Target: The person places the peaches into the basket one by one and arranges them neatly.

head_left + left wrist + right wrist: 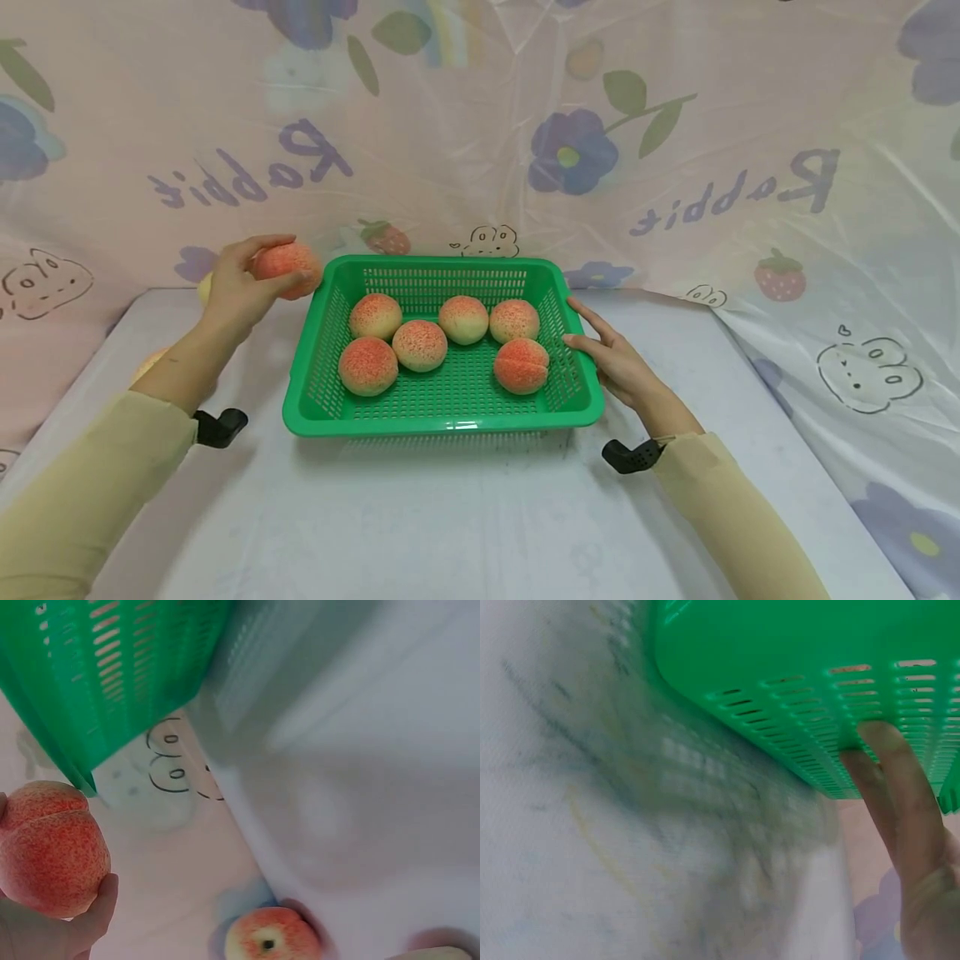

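My left hand [243, 287] grips a peach [291, 271] just outside the upper left corner of a green plastic basket [442, 427]. In the left wrist view the thumb and part of the palm lie around this peach [56, 851], close to the basket rim. Several peaches lie in the basket, among them a redder one [521, 367] at the right and another [367, 367] at the left. My right hand [618, 362] holds the basket's right side, thumb at the rim. From the right wrist camera, fingers [904, 787] press the slotted outer wall.
Beyond my left forearm, more fruit [150, 364] is partly hidden on the white table [450, 525]; one peach [274, 935] shows near the table's back edge in the left wrist view. A printed cloth [465, 125] hangs behind the table and at its sides.
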Demonstrator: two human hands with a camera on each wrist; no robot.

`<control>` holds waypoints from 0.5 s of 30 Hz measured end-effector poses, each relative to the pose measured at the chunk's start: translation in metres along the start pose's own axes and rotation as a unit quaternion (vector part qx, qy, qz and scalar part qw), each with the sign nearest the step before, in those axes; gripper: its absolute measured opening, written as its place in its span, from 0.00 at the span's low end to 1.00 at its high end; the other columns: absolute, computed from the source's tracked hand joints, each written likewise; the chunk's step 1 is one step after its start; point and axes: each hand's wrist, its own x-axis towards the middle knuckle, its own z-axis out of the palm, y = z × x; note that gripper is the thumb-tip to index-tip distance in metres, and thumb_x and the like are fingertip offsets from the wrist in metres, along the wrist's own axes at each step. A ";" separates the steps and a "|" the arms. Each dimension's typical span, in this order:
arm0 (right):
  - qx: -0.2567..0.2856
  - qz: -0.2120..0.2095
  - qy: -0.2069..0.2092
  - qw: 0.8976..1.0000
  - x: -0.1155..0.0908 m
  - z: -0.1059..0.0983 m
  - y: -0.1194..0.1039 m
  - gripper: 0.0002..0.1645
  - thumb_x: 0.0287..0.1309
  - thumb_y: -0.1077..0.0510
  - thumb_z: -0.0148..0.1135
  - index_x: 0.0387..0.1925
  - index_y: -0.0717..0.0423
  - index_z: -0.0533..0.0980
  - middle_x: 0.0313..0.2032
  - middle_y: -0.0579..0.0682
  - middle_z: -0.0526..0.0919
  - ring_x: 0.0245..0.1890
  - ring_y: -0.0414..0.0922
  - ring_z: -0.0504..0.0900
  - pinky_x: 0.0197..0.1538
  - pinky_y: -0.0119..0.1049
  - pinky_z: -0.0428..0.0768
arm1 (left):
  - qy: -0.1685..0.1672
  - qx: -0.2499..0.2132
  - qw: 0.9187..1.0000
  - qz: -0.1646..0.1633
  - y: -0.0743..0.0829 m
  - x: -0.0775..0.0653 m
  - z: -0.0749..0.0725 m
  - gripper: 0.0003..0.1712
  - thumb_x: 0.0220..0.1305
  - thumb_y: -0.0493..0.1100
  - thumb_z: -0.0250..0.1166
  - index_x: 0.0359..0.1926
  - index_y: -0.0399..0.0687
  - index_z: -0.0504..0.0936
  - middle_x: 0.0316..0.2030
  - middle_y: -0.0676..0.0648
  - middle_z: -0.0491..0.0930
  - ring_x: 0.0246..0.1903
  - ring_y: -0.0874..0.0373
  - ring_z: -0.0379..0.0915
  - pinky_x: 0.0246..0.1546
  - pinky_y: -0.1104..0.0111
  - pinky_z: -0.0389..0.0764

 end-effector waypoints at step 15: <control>-0.003 -0.001 0.000 1.000 -0.001 0.001 -0.001 0.40 0.68 0.53 0.56 0.73 0.25 0.50 0.51 0.51 0.77 0.30 0.42 0.85 0.35 0.38 0.84 | -0.037 0.021 0.997 0.058 0.028 -0.009 0.009 0.34 0.58 0.50 0.70 0.64 0.51 0.72 0.64 0.40 0.59 0.63 0.44 0.53 0.50 0.61 0.67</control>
